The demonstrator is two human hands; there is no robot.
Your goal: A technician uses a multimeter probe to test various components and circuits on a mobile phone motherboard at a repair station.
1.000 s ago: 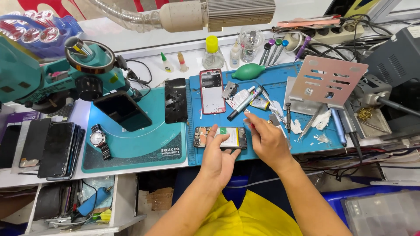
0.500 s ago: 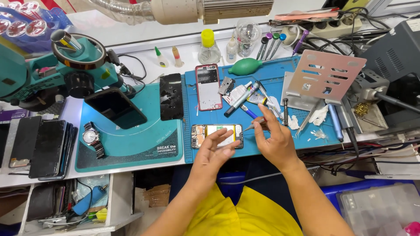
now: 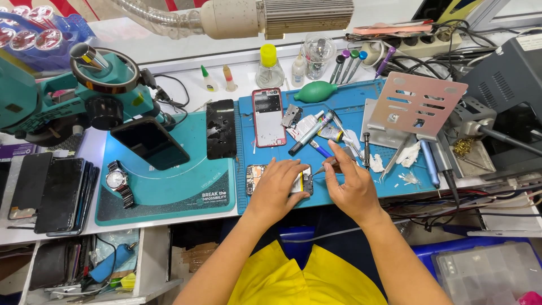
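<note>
While I look down from the head camera, these are my readings, each placed against the blue rubber work mat (image 3: 350, 101):

Opened phone: a small opened phone with bare circuit boards and a yellow-white battery (image 3: 255, 176) lies flat at the mat's near left corner; most of its middle is hidden under my hand, with boards showing at both ends.

Left hand: my left hand (image 3: 276, 189) lies palm down on the phone, fingers together and pressed flat, holding it against the mat.

Right hand: my right hand (image 3: 351, 186) sits just right of the phone on the mat's near edge, thumb and forefinger pinched on a thin metal tweezer (image 3: 323, 167) whose tip points at the phone's right end.

Mat's near edge: both wrists cross it; the phone sits just inside it.

Mat's left edge: a black phone screen panel (image 3: 221, 129) lies just beyond it on the teal microscope pad (image 3: 169, 186).

Mat's middle: a red-framed phone back (image 3: 267, 117) lies up from the phone; beside it is a cluster of pens and tubes (image 3: 316, 129), close above my right fingers.

Mat's right part: a pink perforated metal stand (image 3: 418, 104) rises there, with white scraps (image 3: 409, 153) near it.

Open room: a bare strip of mat lies between phone and red-framed back.
</note>
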